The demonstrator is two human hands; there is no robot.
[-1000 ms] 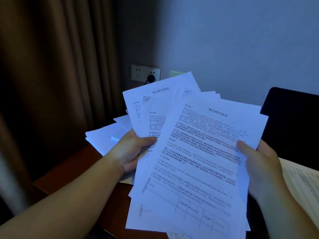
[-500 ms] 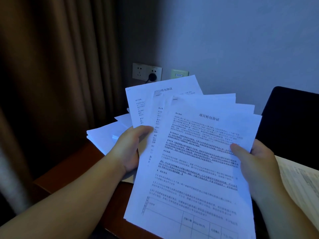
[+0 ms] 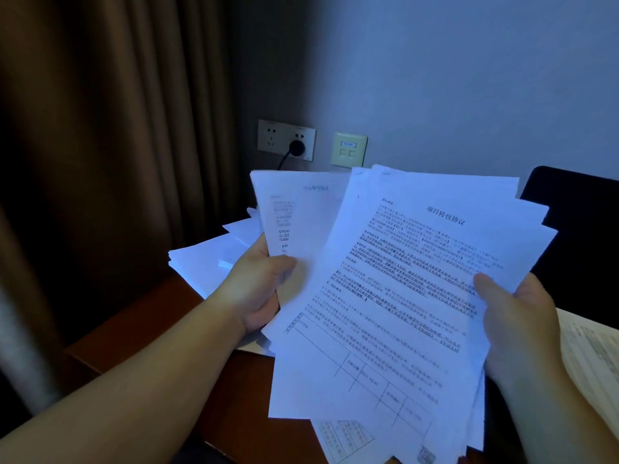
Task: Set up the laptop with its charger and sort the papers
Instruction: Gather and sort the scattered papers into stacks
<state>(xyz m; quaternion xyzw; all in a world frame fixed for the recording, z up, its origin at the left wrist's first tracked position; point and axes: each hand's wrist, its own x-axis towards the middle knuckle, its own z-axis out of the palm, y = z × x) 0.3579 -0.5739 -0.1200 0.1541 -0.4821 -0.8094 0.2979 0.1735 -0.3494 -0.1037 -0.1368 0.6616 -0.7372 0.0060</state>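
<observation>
Above desk (image 3: 140, 333): fanned papers (image 3: 395, 296) held in both hands, L hand (image 3: 258, 289) pinching back sheets, R hand (image 3: 516, 323) gripping front stack w/ thumb on top; square edges before laying down, keep batches separate

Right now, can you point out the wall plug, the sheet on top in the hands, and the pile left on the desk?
Black plug (image 3: 296, 147), head view: its round body in the socket.
Top sheet (image 3: 395, 296), head view: middle of the printed text.
Desk pile (image 3: 204, 262), head view: top blank page.
</observation>
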